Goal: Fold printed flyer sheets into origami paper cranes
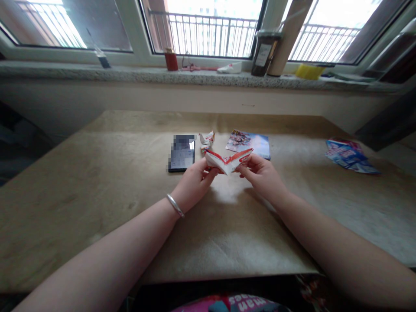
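Stone window sill [182, 73] runs along the far side of a bright room, below windows that look onto balcony railings [208, 34]. A red cup [170, 60] and a labelled jar [264, 54] stand on it. Below, a wide tan surface [97, 182] fills much of the view, and two bare forearms reach in from the bottom corners. The left hand [195, 188], with a silver bangle [175, 205] at its wrist, and the right hand [261, 177] hold a folded red-and-white paper [227, 161] near the middle of the surface. The paper forms a shallow V, its crease dipping toward the person, and its long axis runs nearly side to side, rising slightly to the right. The fingers [209, 171] of both hands curl inward, pinching its two ends. Just beyond lie a dark phone [181, 152] with a blurred screen, a small folded paper scrap [206, 139], and a glossy picture card [250, 144]. A crumpled printed wrapper [351, 156] lies far to the right.
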`<state>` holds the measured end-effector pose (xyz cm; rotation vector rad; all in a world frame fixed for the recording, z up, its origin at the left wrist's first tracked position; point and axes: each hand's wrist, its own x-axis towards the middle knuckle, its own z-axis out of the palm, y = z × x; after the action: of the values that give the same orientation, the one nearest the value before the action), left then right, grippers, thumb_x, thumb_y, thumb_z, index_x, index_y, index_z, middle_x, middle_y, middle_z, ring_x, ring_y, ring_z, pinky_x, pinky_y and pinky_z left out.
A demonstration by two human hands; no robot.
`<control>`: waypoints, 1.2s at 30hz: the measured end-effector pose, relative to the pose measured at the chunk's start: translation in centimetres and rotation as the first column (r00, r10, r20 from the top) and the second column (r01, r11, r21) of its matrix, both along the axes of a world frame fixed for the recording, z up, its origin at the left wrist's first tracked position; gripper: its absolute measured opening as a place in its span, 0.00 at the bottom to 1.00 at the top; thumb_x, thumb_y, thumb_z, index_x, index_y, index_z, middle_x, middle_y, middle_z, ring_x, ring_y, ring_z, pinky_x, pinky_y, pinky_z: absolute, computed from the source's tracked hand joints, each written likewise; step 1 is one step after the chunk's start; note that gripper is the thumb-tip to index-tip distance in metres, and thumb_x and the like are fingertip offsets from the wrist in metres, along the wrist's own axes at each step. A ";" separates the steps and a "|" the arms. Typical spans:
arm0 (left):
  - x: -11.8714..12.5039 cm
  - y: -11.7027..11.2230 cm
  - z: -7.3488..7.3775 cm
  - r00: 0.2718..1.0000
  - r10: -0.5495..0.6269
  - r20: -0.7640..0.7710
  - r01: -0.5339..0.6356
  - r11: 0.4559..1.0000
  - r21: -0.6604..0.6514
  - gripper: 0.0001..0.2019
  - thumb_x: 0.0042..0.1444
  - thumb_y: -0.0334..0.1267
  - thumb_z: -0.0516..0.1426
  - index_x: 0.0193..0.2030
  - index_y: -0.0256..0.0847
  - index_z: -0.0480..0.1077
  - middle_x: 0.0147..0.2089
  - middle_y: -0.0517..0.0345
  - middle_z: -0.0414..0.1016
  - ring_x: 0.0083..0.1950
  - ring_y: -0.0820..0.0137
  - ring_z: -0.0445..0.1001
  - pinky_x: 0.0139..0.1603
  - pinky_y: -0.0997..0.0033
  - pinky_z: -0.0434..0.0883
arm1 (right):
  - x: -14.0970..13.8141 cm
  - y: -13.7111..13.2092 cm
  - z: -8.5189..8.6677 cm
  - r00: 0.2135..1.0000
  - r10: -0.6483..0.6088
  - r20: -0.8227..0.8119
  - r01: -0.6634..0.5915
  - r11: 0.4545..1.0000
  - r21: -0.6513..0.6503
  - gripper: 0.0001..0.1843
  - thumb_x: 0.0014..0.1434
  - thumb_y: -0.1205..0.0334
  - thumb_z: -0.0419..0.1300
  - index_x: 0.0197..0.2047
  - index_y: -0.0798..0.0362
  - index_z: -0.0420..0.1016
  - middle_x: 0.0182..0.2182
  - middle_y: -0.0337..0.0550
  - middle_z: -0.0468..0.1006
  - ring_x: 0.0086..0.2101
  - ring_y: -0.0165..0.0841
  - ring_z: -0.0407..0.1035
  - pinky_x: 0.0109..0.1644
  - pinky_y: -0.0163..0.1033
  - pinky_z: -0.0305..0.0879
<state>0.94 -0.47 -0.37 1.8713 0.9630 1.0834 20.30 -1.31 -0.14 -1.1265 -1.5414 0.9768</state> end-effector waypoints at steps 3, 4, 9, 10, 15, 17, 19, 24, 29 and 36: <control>0.0 -0.1 0.1 0.999 -0.028 -0.033 0.030 0.999 0.042 0.06 0.58 0.35 0.53 0.38 0.38 0.70 0.41 0.53 0.75 0.40 0.69 0.74 0.38 0.71 0.72 | -0.1 -0.1 -0.1 1.000 0.023 -0.006 -0.023 1.000 0.005 0.08 0.53 0.57 0.61 0.32 0.52 0.70 0.31 0.39 0.78 0.31 0.30 0.72 0.31 0.33 0.65; 0.0 -0.1 0.1 0.999 -0.026 -0.042 0.028 0.998 0.052 0.06 0.58 0.35 0.53 0.38 0.38 0.70 0.40 0.54 0.75 0.40 0.69 0.74 0.37 0.72 0.72 | -0.1 -0.1 -0.1 0.999 0.031 -0.009 -0.031 1.000 0.003 0.08 0.53 0.56 0.61 0.33 0.52 0.70 0.31 0.40 0.78 0.31 0.30 0.72 0.31 0.33 0.65; 0.0 0.0 -0.1 0.997 -0.025 0.069 0.026 0.999 -0.022 0.05 0.57 0.34 0.55 0.40 0.38 0.68 0.40 0.55 0.73 0.40 0.70 0.73 0.39 0.72 0.72 | -0.1 -0.1 -0.2 0.997 0.075 -0.025 -0.075 0.997 0.001 0.11 0.54 0.56 0.61 0.39 0.52 0.71 0.33 0.41 0.79 0.31 0.30 0.73 0.31 0.34 0.66; 0.1 0.1 -0.1 0.993 -0.029 0.110 0.034 0.998 -0.047 0.05 0.56 0.34 0.55 0.39 0.37 0.67 0.40 0.55 0.73 0.40 0.71 0.73 0.40 0.72 0.72 | -0.1 -0.2 -0.2 0.997 0.077 -0.028 -0.077 0.997 -0.002 0.12 0.53 0.55 0.61 0.39 0.52 0.71 0.33 0.41 0.79 0.31 0.30 0.73 0.31 0.34 0.66; 0.4 0.1 -0.3 0.964 -0.102 0.244 0.148 0.973 -0.177 0.07 0.55 0.34 0.57 0.40 0.36 0.65 0.38 0.55 0.73 0.39 0.72 0.74 0.42 0.72 0.72 | -0.5 -0.4 0.1 0.994 0.088 -0.057 -0.092 0.994 -0.065 0.12 0.53 0.54 0.61 0.35 0.53 0.69 0.28 0.40 0.78 0.28 0.29 0.72 0.30 0.34 0.67; 0.4 0.1 -0.4 0.965 -0.108 0.238 0.156 0.968 -0.196 0.07 0.56 0.35 0.57 0.39 0.36 0.66 0.36 0.56 0.73 0.37 0.73 0.74 0.40 0.72 0.72 | -0.6 -0.5 0.0 0.993 0.098 -0.070 -0.105 0.990 -0.099 0.12 0.53 0.52 0.61 0.33 0.53 0.68 0.27 0.40 0.77 0.26 0.28 0.72 0.27 0.33 0.66; 0.3 0.1 -0.5 0.970 -0.096 0.221 0.141 0.971 -0.193 0.06 0.56 0.35 0.57 0.39 0.36 0.66 0.35 0.57 0.73 0.36 0.73 0.73 0.39 0.73 0.71 | -0.7 -0.5 -0.1 0.990 0.110 -0.086 -0.120 0.986 -0.113 0.13 0.53 0.52 0.61 0.34 0.53 0.67 0.26 0.40 0.77 0.26 0.28 0.71 0.26 0.33 0.66; 0.3 0.2 -0.6 0.979 -0.082 0.185 0.119 0.973 -0.198 0.09 0.54 0.30 0.57 0.42 0.37 0.64 0.38 0.57 0.72 0.37 0.74 0.73 0.40 0.72 0.71 | -0.9 -0.4 -0.5 0.985 0.143 -0.097 -0.153 0.983 -0.105 0.14 0.50 0.56 0.64 0.37 0.52 0.67 0.30 0.40 0.77 0.28 0.29 0.72 0.28 0.33 0.67; 0.5 0.0 -0.8 0.986 -0.104 0.131 0.126 0.976 -0.179 0.09 0.54 0.30 0.55 0.42 0.37 0.63 0.40 0.56 0.71 0.38 0.72 0.73 0.40 0.70 0.73 | -1.0 -0.4 -0.7 0.988 0.155 -0.026 -0.157 0.983 -0.096 0.11 0.53 0.60 0.60 0.40 0.53 0.66 0.31 0.41 0.76 0.28 0.28 0.71 0.28 0.32 0.65; 0.6 0.0 -1.3 0.991 -0.090 0.102 0.104 0.984 -0.142 0.13 0.51 0.30 0.57 0.45 0.38 0.64 0.39 0.56 0.71 0.36 0.73 0.72 0.38 0.72 0.72 | -1.3 -0.2 -1.5 0.986 0.168 -0.009 -0.168 0.985 -0.048 0.16 0.49 0.65 0.61 0.42 0.51 0.65 0.34 0.40 0.75 0.31 0.30 0.71 0.37 0.37 0.68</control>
<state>1.56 -0.46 -1.62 1.7131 0.8636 1.0066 19.02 -1.55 -1.60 -1.0392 -1.6366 1.1348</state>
